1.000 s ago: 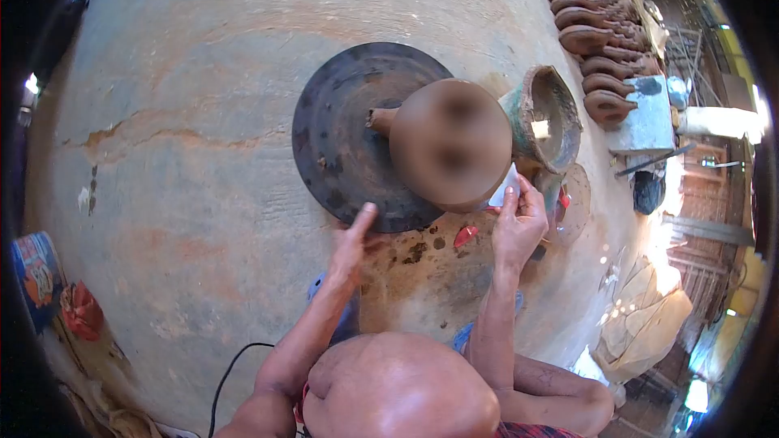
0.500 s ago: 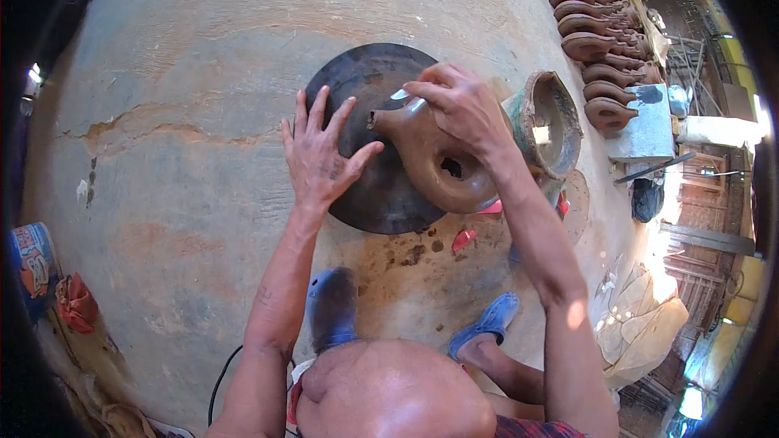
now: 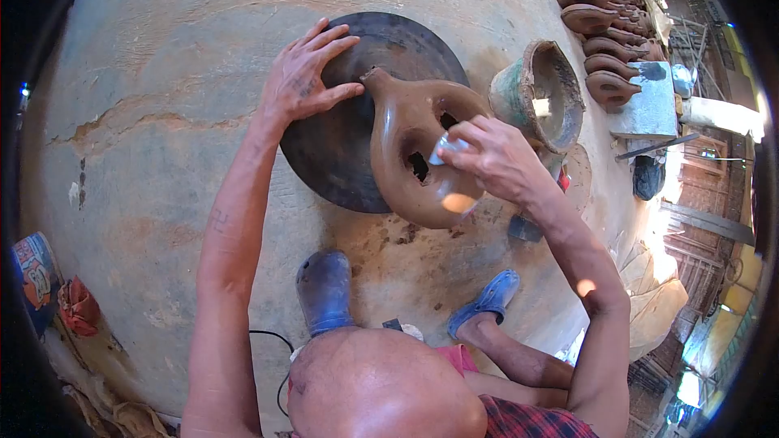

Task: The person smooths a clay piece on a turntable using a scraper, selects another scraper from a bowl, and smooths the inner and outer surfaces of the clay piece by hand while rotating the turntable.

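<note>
A brown clay vessel (image 3: 398, 126) with a narrow neck and two dark ragged holes lies on a round dark turntable (image 3: 324, 158). My left hand (image 3: 307, 81) is open at the turntable's left edge, fingers spread and thumb tip beside the neck; whether it touches is hard to tell. Pinched in my right hand (image 3: 501, 161) is a small pale, shiny piece (image 3: 448, 150), which looks thin and flexible. It rests at the vessel's surface between the two holes. My fingers cover part of that piece and the vessel's right side.
Close on the right stands a worn green bucket (image 3: 507, 93) with a crusted rim. Rows of similar clay vessels (image 3: 588, 18) line the upper right, by a pale block (image 3: 645, 118). A printed tub (image 3: 32, 272) and red cloth (image 3: 79, 306) are at left. Blue clogs (image 3: 324, 292) are below.
The vessel has turned, so both holes show. My right hand has moved down from near the neck to the body with the pale piece. My left hand has shifted slightly up and left.
</note>
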`<state>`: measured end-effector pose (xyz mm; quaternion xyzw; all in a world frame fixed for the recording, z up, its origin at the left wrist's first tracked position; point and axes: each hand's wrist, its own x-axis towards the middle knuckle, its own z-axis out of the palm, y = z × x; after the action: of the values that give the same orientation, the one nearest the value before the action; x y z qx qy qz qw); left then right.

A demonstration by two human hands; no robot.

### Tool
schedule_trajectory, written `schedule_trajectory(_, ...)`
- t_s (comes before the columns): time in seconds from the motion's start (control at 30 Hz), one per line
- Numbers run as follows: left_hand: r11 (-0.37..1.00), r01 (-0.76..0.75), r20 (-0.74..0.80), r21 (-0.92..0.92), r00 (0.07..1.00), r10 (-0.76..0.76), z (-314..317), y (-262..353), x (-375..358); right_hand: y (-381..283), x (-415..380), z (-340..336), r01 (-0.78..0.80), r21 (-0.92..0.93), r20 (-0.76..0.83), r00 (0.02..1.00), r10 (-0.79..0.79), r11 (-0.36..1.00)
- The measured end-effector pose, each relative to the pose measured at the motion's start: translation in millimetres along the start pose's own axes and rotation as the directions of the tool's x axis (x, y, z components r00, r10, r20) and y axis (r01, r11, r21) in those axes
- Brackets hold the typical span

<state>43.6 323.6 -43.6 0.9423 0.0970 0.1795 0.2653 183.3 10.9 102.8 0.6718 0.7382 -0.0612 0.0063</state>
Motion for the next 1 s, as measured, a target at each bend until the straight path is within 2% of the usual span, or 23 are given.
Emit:
schedule_trajectory(0.1, 0.997, -0.018, 0.027, -0.08, 0.999, 0.021, -0.1, -7.0, 7.9, -1.5, -1.5, -16.9, -0.035, 0.008, 0.031, 0.999, 0.034, 0.999)
schedule_trajectory(0.13, 0.992, -0.014, 0.032, -0.127, 0.999, 0.018, 0.3, -8.7, 10.9, 3.5, 3.5, -10.1, -0.045, -0.039, -0.058, 0.997, 0.042, 0.998)
schedule_trajectory(0.17, 0.991, -0.019, 0.036, -0.129, 0.999, 0.023, 0.6, -10.1, 13.4, 6.4, 12.1, -5.6, -0.052, -0.039, -0.059, 0.997, 0.049, 0.998)
schedule_trajectory(0.23, 0.983, -0.034, 0.014, -0.179, 0.999, 0.037, 1.5, -13.7, 17.8, 7.4, 35.9, 3.0, -0.116, -0.057, -0.268, 0.959, 0.096, 0.992)
schedule_trajectory(0.27, 0.981, -0.034, 0.017, -0.192, 0.999, 0.038, 2.5, -15.0, 19.5, 9.7, 42.6, 13.1, -0.08, -0.063, -0.295, 0.954, 0.058, 0.995)
schedule_trajectory(0.43, 0.97, -0.021, 0.015, -0.242, 1.0, 0.025, 1.5, -19.2, 21.5, -1.1, 32.7, 24.7, 0.017, -0.103, -0.255, 0.966, -0.043, 0.995)
schedule_trajectory(0.53, 0.967, 0.005, 0.034, -0.255, 0.999, 0.003, -2.1, -16.9, 19.3, -19.1, 0.1, 15.5, -0.064, -0.043, -0.095, 0.994, 0.06, 0.997)
schedule_trajectory(0.57, 0.962, 0.033, 0.054, -0.27, 0.998, -0.019, -3.0, -15.6, 19.2, -24.0, -9.2, 9.5, -0.066, -0.044, -0.091, 0.994, 0.062, 0.997)
schedule_trajectory(0.63, 0.964, 0.015, 0.026, -0.266, 1.0, -0.009, -1.6, -16.5, 19.0, -32.6, -25.1, -3.3, -0.091, -0.01, 0.056, 0.994, 0.091, 0.996)
schedule_trajectory(0.7, 0.966, 0.003, -0.002, -0.258, 1.0, -0.004, -0.9, -18.3, 17.8, -35.2, -32.6, -21.2, -0.085, -0.021, 0.097, 0.992, 0.086, 0.996)
schedule_trajectory(0.77, 0.963, 0.024, 0.03, -0.27, 0.999, -0.016, -0.2, -19.8, 18.0, -34.8, -33.5, -39.7, -0.062, -0.006, 0.323, 0.945, 0.061, 0.998)
schedule_trajectory(0.8, 0.962, 0.023, 0.03, -0.272, 0.999, -0.015, 0.7, -20.8, 18.5, -31.7, -31.7, -37.2, -0.064, -0.007, 0.324, 0.944, 0.063, 0.998)
schedule_trajectory(0.83, 0.965, 0.007, 0.023, -0.264, 1.0, -0.001, 1.6, -22.3, 19.6, -23.4, -26.1, -30.9, -0.103, -0.013, 0.132, 0.986, 0.103, 0.995)
schedule_trajectory(0.87, 0.967, -0.008, 0.017, -0.255, 1.0, 0.013, 3.2, -22.7, 20.4, -15.1, -19.7, -24.2, -0.141, -0.012, -0.065, 0.988, 0.14, 0.99)
schedule_trajectory(0.9, 0.966, -0.013, 0.016, -0.256, 1.0, 0.018, 4.0, -21.6, 21.4, -8.2, -9.7, -16.5, -0.145, -0.015, -0.067, 0.987, 0.144, 0.989)
schedule_trajectory(0.97, 0.967, -0.013, 0.0, -0.254, 1.0, 0.013, 2.7, -21.5, 20.9, 2.0, 17.5, 0.8, -0.154, -0.011, -0.337, 0.931, 0.141, 0.988)
schedule_trajectory(1.0, 0.968, -0.008, -0.001, -0.249, 1.0, 0.008, 3.0, -22.9, 20.4, 2.6, 28.9, 7.4, -0.148, -0.009, -0.339, 0.931, 0.136, 0.989)
